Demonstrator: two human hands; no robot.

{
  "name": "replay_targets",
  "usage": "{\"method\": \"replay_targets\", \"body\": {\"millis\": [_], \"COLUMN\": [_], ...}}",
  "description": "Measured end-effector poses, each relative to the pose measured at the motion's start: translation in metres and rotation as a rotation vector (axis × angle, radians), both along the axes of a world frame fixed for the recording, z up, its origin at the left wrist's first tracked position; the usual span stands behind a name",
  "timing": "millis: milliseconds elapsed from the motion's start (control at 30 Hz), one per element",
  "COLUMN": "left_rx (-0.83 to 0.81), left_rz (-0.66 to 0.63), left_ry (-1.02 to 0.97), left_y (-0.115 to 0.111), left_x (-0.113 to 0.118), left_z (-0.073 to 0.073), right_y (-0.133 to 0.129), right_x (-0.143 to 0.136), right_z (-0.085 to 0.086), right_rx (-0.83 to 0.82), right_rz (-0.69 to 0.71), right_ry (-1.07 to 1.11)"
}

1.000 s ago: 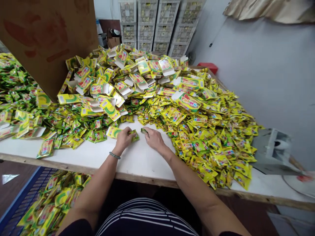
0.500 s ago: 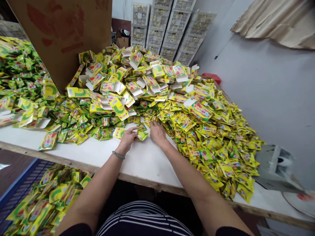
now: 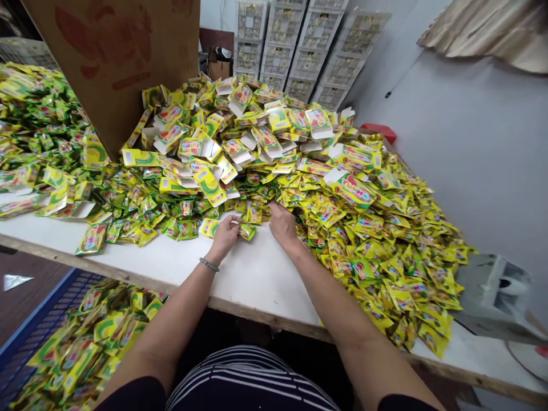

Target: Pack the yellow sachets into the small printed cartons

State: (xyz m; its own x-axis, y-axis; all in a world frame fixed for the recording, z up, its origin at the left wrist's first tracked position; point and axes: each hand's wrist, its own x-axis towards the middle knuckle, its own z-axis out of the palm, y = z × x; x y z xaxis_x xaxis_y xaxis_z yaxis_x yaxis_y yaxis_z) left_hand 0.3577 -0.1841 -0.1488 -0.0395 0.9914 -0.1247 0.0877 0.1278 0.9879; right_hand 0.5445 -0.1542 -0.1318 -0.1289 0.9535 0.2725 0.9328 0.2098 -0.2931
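My left hand (image 3: 226, 235) is closed on a small green packet (image 3: 247, 230) whose end sticks out to the right of the fingers. A yellow carton (image 3: 209, 228) shows at the left side of that hand, partly hidden by it. My right hand (image 3: 282, 224) reaches the front edge of the packet pile, its fingertips by a yellow packet (image 3: 254, 214); whether they pinch anything is too small to tell. Behind both hands rises a heap of open yellow cartons (image 3: 209, 185). Yellow packets (image 3: 385, 251) are piled to the right, green ones (image 3: 186, 228) to the left.
A large cardboard box (image 3: 111, 68) stands at the back left. Below the white table's edge (image 3: 265, 314), a blue crate (image 3: 47, 314) holds many filled cartons. A grey dispenser-like object (image 3: 492, 297) sits at the right. Stacked white crates (image 3: 285, 43) stand beyond the table.
My right hand has shifted slightly right. The green packets between the hands now show as one packet at my left fingers, with a yellow packet visible behind. The view has shifted a little.
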Motion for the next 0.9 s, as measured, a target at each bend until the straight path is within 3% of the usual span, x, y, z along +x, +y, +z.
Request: {"method": "replay_targets", "body": {"millis": [100, 200, 300, 400, 600, 733, 800, 900], "left_rx": [0.008, 0.034, 0.055, 0.041, 0.025, 0.079, 0.102, 0.141], "left_rz": [-0.022, -0.062, -0.113, -0.134, -0.167, -0.168, -0.145, -0.123], "left_ry": [0.024, 0.066, 0.06, 0.047, 0.021, 0.086, 0.154, 0.246], "left_y": [0.001, 0.001, -0.001, -0.002, -0.002, -0.004, -0.005, -0.007], "left_x": [0.0, -0.001, -0.001, 0.0, 0.003, 0.003, 0.002, 0.001], "left_z": [-0.006, -0.007, -0.003, 0.001, 0.003, 0.005, 0.006, 0.007], "right_y": [-0.028, -0.048, -0.054, -0.052, -0.052, -0.05, -0.049, -0.05], "right_x": [0.011, 0.017, 0.024, 0.031, 0.021, 0.001, 0.0, 0.012], "right_z": [-0.011, -0.018, -0.02, -0.02, -0.013, -0.011, -0.013, -0.015], "right_rx": [0.065, 0.094, 0.01, -0.049, 0.064, -0.102, -0.106, -0.076], "right_rz": [0.041, -0.061, -0.151, -0.163, -0.122, -0.12, -0.117, -0.105], "right_ry": [0.208, 0.449, 0.606, 0.489, 0.172, 0.038, 0.084, 0.347]}}
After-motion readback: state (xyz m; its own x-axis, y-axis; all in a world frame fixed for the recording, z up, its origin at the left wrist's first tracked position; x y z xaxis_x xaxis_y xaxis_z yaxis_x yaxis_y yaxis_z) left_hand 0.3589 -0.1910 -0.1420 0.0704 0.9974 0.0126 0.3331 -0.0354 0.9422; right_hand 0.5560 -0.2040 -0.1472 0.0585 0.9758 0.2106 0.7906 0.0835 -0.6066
